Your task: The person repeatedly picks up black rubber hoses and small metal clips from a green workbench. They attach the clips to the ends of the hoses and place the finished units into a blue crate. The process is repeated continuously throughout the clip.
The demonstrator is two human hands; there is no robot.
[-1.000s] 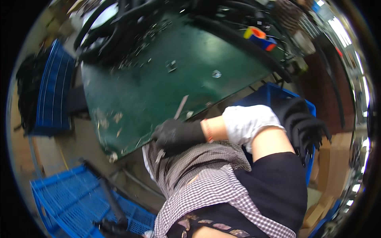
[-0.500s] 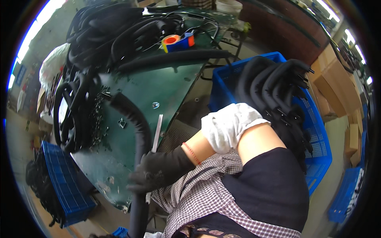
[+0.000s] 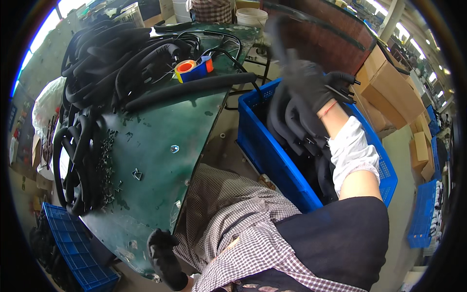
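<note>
My right hand [image 3: 307,83], in a dark glove, is stretched out over the blue crate [image 3: 277,168] on the right. It grips a black foam tube [image 3: 278,41], blurred by motion, whose upper end sticks up past the fingers. Beneath and beside that hand, several bent black foam tubes [image 3: 297,124] lie in the crate, some with thin dark ends poking out. At the green table's near edge is my left hand [image 3: 164,253], also gloved. Its fingers look loosely apart, with nothing visible in them.
The green table [image 3: 151,155] carries a heap of black foam tubes [image 3: 102,63], a long straight tube [image 3: 189,90], a tape roll in a blue holder [image 3: 192,69] and small dark clips [image 3: 108,160]. Cardboard boxes [image 3: 391,90] stand beyond the crate. Another blue crate [image 3: 73,243] sits lower left.
My right hand has swung from above the table up and right to the crate, carrying the tube. My left hand has come into view at the lower edge. The pale flat strip no longer shows.
</note>
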